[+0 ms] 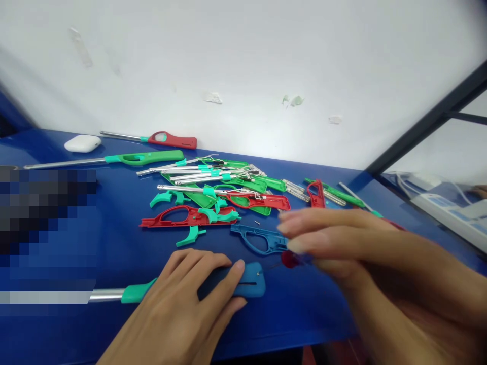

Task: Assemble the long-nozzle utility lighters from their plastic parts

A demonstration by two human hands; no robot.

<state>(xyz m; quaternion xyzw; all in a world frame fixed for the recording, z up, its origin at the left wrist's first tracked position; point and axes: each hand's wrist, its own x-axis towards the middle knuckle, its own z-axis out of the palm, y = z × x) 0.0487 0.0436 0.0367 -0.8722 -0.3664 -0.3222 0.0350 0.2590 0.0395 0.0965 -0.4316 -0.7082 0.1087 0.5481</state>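
At six o'clock on the blue tabletop (304, 324), the left hand (186, 309) is clasping a blue plastic lighter with a silver barrel (249, 275), fingers curled over its apparently closed casing. At three from it, the right hand (380, 253) is pinching a blurred, red-ended, thin-shafted tool (288, 260). Two seemingly finished lighters, red (173, 140) and green (163, 156), are lying at eleven; open casing halves (178, 219) are waiting at twelve.

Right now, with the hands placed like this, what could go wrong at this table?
The red-ended tool, blurred in the right hand, points toward the blue handle; if it slipped, it might jab the left hand holding that handle. The small metal piece lying loose near the blue half-shell could be knocked away and lost.
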